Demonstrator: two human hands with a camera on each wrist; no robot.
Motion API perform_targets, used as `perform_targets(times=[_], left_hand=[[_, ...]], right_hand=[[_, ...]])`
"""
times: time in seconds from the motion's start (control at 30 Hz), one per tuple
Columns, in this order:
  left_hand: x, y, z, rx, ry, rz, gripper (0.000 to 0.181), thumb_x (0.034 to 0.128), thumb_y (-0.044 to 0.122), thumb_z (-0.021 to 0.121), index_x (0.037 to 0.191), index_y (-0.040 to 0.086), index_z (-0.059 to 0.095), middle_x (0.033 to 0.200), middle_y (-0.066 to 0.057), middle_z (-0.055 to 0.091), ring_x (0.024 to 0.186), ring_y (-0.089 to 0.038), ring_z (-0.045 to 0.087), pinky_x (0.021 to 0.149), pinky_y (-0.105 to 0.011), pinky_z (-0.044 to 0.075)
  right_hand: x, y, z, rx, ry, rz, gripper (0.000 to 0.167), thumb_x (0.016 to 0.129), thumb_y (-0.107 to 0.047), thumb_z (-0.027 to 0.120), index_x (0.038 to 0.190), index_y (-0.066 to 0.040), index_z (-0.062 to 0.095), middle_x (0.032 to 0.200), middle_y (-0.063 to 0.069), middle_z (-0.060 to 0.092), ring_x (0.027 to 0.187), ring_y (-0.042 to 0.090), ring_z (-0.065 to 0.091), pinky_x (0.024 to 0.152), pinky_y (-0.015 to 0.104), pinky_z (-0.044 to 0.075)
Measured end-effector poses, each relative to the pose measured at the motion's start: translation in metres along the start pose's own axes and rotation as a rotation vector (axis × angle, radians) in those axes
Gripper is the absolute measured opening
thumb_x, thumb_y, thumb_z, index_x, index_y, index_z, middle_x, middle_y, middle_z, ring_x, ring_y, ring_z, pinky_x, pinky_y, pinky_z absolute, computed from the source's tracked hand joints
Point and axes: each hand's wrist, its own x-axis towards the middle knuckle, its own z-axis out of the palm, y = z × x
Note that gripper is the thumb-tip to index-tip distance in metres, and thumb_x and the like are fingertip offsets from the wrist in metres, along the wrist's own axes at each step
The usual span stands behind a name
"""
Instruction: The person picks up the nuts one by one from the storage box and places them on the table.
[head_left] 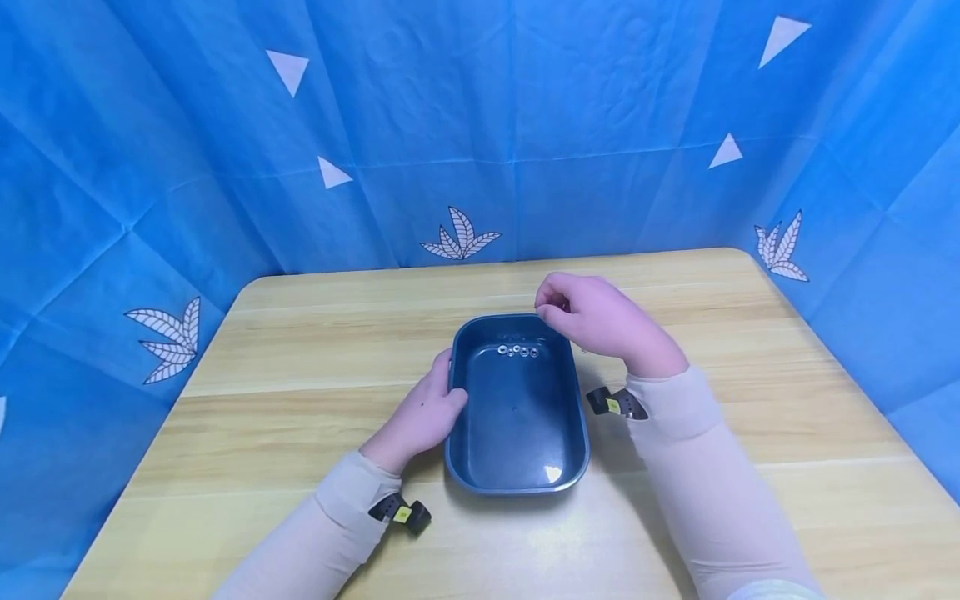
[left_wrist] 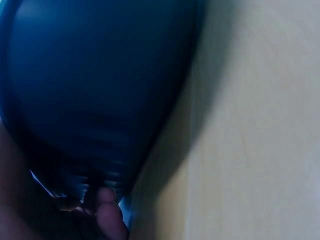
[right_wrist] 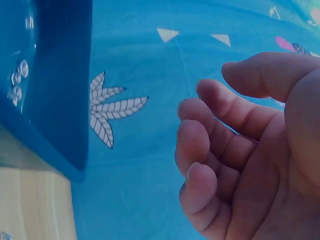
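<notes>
A dark blue rectangular tray (head_left: 517, 417) with rounded corners lies before me in the head view. Several small, shiny silver round pieces (head_left: 517, 351) sit in a row near its far end. My left hand (head_left: 423, 412) grips the tray's left side, thumb over the rim and fingers beneath; the left wrist view shows the tray's dark outer surface (left_wrist: 100, 75) with fingertips against it. Above the far right corner is my right hand (head_left: 600, 317). Its fingers (right_wrist: 192, 142) are loosely curled with nothing between them in the right wrist view.
The tray stands on a light wood-grain table (head_left: 315, 333). One small shiny piece (right_wrist: 5, 236) lies on the table beside the tray. A blue cloth (head_left: 390, 125) with white triangles and leaf prints hangs behind and at the sides. Each wrist wears a strapped camera (head_left: 408, 515).
</notes>
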Motion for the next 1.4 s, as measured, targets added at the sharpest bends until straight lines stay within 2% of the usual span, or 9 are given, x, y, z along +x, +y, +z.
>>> perform_targets(times=[0.23,0.47,0.87,0.97,1.2,1.4], left_hand=[[-0.001,-0.003,0.000,-0.011,0.005,-0.009,0.066,0.0998,0.019,0.044,0.161,0.015,0.018,0.160,-0.005,0.037,0.141,-0.030,0.042,0.108,-0.058,0.038],[0.000,-0.003,0.000,0.018,0.028,0.000,0.065,0.0981,0.018,0.046,0.159,0.012,0.024,0.154,-0.008,0.044,0.136,-0.026,0.047,0.111,-0.053,0.039],[-0.002,-0.002,0.002,0.021,0.031,0.013,0.064,0.0991,0.018,0.045,0.159,0.012,0.024,0.154,-0.007,0.044,0.136,-0.024,0.047,0.112,-0.052,0.039],[-0.002,-0.002,0.003,0.022,0.023,0.020,0.064,0.0995,0.017,0.045,0.159,0.013,0.023,0.154,-0.006,0.044,0.135,-0.023,0.047,0.112,-0.050,0.039],[0.002,-0.001,0.003,0.042,0.025,0.027,0.063,0.1002,0.018,0.045,0.159,0.013,0.023,0.155,-0.005,0.043,0.136,-0.023,0.047,0.113,-0.049,0.038],[0.002,0.000,0.003,0.050,0.014,0.004,0.065,0.1009,0.020,0.044,0.161,0.013,0.019,0.158,-0.006,0.039,0.139,-0.025,0.044,0.113,-0.051,0.036]], right_hand=[[0.006,-0.007,0.012,0.007,-0.029,-0.028,0.010,0.099,-0.024,0.060,0.098,-0.016,0.066,0.080,-0.001,0.060,0.075,0.020,0.056,0.069,0.036,0.049],[0.013,-0.011,0.023,0.003,-0.040,-0.056,0.010,0.099,-0.025,0.060,0.094,-0.017,0.065,0.076,-0.001,0.059,0.071,0.019,0.056,0.066,0.036,0.049],[0.028,-0.011,0.051,-0.009,-0.114,-0.022,0.010,0.098,-0.025,0.061,0.093,-0.018,0.065,0.074,-0.002,0.059,0.069,0.018,0.055,0.064,0.035,0.048],[0.031,-0.007,0.061,-0.029,-0.165,-0.011,0.011,0.097,-0.025,0.061,0.099,-0.016,0.067,0.077,-0.003,0.061,0.072,0.018,0.056,0.068,0.035,0.049],[0.034,0.002,0.071,-0.055,-0.215,0.066,0.031,0.097,-0.028,0.063,0.122,-0.010,0.066,0.097,0.001,0.067,0.085,0.020,0.060,0.081,0.037,0.052],[0.036,0.006,0.074,-0.119,-0.339,0.101,0.047,0.094,-0.027,0.067,0.136,-0.007,0.061,0.093,0.000,0.067,0.082,0.017,0.060,0.080,0.036,0.052]])
